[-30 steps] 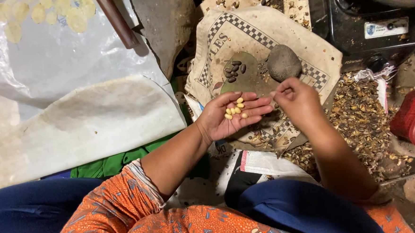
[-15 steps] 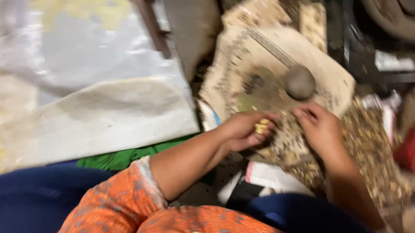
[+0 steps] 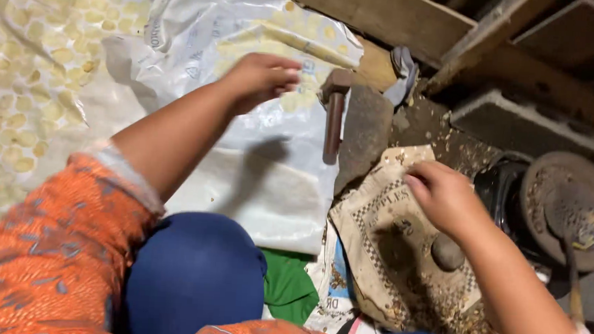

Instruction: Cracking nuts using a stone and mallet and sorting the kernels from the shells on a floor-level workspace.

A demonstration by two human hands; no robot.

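Left hand: left hand [image 3: 261, 77] has swung out from the lap to hover over the white plastic sheet [image 3: 264, 152], fingers curled loosely together; whether they pinch kernels, I cannot tell.
Kernels: pale flattened pieces [image 3: 17, 71] lie spread on the sheet.
Right hand: right hand [image 3: 444, 198] hangs over the printed sack [image 3: 382, 226], fingers loosely bent, holding nothing visible.
Stone: round stone [image 3: 447, 253] rests on the sack, just beside that hand.
Hammer: wooden-handled hammer [image 3: 333, 118] lies untouched between the hands.
Change: a second ago both hands met over the sack, the kernels cupped in the left palm.
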